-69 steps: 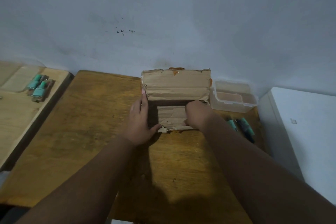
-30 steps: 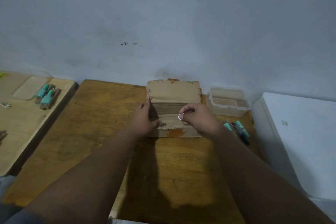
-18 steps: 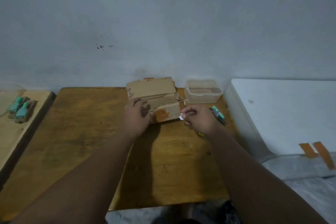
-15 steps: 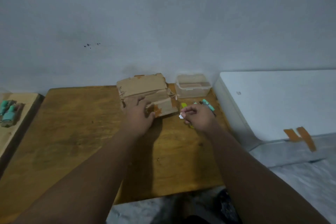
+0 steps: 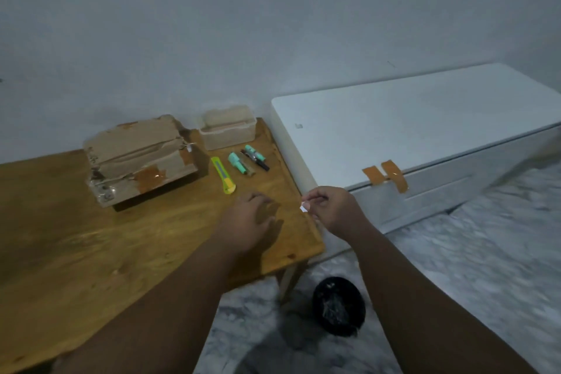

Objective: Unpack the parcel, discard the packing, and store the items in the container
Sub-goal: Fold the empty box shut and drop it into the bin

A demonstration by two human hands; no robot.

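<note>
A worn cardboard parcel [image 5: 138, 161] with brown tape patches lies on the wooden table [image 5: 91, 252], its flaps partly torn. Behind it to the right stands a clear plastic container [image 5: 227, 127]. My right hand [image 5: 331, 209] hovers past the table's right edge, pinching a small white scrap of packing [image 5: 302, 207] between thumb and fingers. My left hand [image 5: 249, 222] hangs over the table near its right end, fingers loosely apart and holding nothing, away from the parcel.
A yellow utility knife [image 5: 224, 174], two teal items [image 5: 238, 163] and a dark pen [image 5: 258, 159] lie between parcel and table edge. A black bin [image 5: 338, 310] sits on the floor below the table corner. A white chest [image 5: 409, 136] with tape strips stands to the right.
My view has swung right and down. My left hand let go of the parcel and moved right. My right hand carried the white scrap off the table, over the floor above the bin.
</note>
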